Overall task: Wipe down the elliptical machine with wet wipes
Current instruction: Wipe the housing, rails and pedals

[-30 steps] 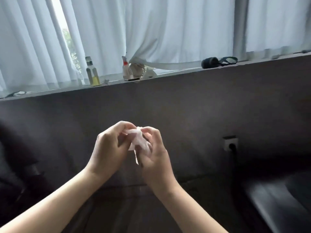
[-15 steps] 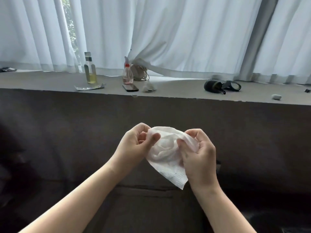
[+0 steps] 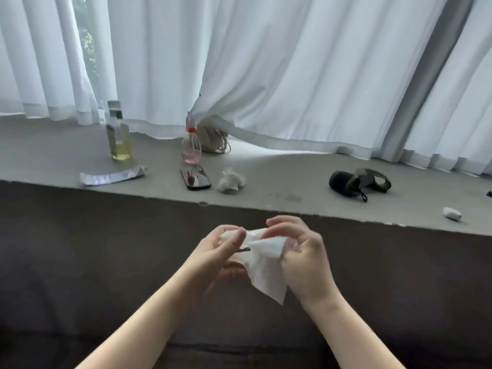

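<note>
Thin white crumpled wet wipe (image 3: 262, 265) stretched between 2 hands, left hand (image 3: 222, 253) pinching its left edge, right hand (image 3: 302, 259) gripping its right side, lower corner hanging free

ledge (image 3: 292, 177) L: bottle (image 3: 118, 139), phone (image 3: 195, 178), wad (image 3: 231, 180) clutter | mid: bare gap | R: strap (image 3: 358, 181)

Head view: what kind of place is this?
Probably a room in a home, by a window: white curtains, a deep grey ledge holding a phone and a spray bottle.
</note>
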